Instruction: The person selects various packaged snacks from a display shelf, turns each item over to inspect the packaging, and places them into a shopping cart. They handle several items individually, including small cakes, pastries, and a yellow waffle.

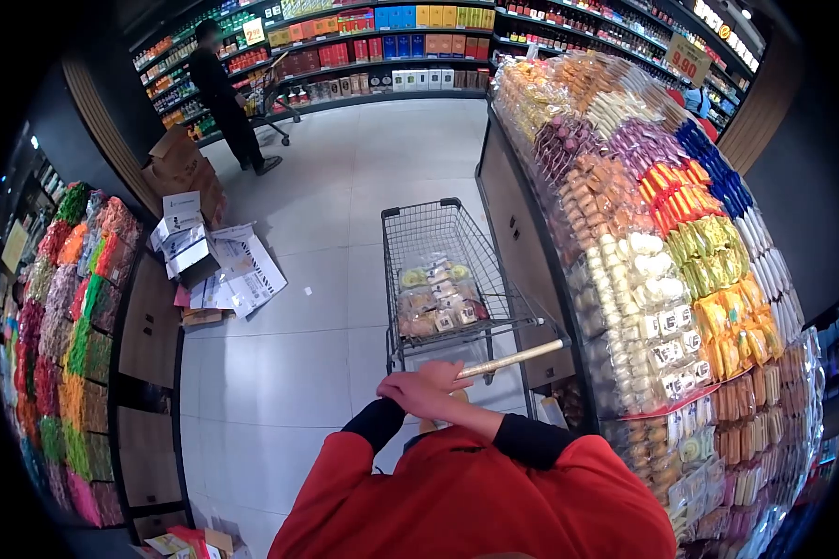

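A wire shopping cart (435,219) stands in front of me with clear packs of small packaged items (438,296) in its basket. My left hand (445,374) is at the left end of the pale cart handle (513,359), with its fingers around the bar. Across my left wrist lies my right hand (410,392), its fingers curled round the wrist near the dark cuff. The right forearm crosses in front of my red top, and part of the left hand is hidden beneath it.
A tall display of bagged goods (662,252) borders the cart's right side. Flattened cardboard (242,270) lies at the left, near another bagged display (75,354). Beyond, a person in dark clothes (224,93) stands by a second cart (270,98) and stocked shelves (391,47).
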Available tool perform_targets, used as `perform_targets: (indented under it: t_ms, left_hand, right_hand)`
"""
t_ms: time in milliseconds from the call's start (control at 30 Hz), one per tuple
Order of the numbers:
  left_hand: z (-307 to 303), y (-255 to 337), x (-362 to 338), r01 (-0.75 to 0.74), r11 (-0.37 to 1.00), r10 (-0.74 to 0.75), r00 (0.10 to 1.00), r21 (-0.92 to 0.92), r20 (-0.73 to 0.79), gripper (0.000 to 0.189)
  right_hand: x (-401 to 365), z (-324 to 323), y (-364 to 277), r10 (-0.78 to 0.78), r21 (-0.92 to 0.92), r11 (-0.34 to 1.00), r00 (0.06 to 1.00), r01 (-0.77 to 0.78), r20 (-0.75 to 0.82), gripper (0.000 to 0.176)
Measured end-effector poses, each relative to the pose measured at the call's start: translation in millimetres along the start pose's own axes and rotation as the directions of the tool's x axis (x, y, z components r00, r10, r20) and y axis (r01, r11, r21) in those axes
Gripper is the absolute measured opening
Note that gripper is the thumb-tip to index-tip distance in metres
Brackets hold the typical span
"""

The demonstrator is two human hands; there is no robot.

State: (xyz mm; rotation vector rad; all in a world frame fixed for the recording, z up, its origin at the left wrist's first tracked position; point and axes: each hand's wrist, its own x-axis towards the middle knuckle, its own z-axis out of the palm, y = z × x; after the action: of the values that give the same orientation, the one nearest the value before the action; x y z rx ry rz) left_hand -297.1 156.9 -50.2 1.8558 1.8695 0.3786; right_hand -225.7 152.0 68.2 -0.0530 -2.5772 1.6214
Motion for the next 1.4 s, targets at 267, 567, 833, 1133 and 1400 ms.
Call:
perform_targets:
  t_ms: [267, 567, 833, 1133, 1400]
  left_hand:
    - [-25, -15, -19, -0.056, 0.997, 0.053, 0.997, 0.046, 0.056, 0.053]
    - [-96, -47, -52, 0.276, 0.959, -0.272, 0.96, 0.062, -0.073, 0.041]
    - [-70, -89, -82, 0.4, 0.916, -0.379, 0.833, -0.034, -0.403, 0.038]
    - [-70, 3, -86, 0.31, 0.811, -0.489, 0.825, -0.496, -0.283, 0.032]
    - [-31, 62, -90, 0.342, 0.82, -0.329, 0.938, -0.458, 0.111, 0.054]
  right_hand:
    - [12, -1, -9, -0.073, -0.209, 0.974, 0.996, 0.082, 0.048, 0.021]
    - [70, 53, -30, -0.245, -0.452, 0.87, 0.968, 0.198, -0.047, 0.022]
    - [79, 28, -10, -0.237, -0.667, 0.739, 0.964, 0.099, -0.12, 0.017]
    - [7, 7, -45, -0.652, -0.435, 0.657, 0.754, 0.615, 0.081, 0.012]
    - [-58, -140, 36, -0.232, -0.074, 0.972, 0.963, 0.223, -0.139, 0.023]
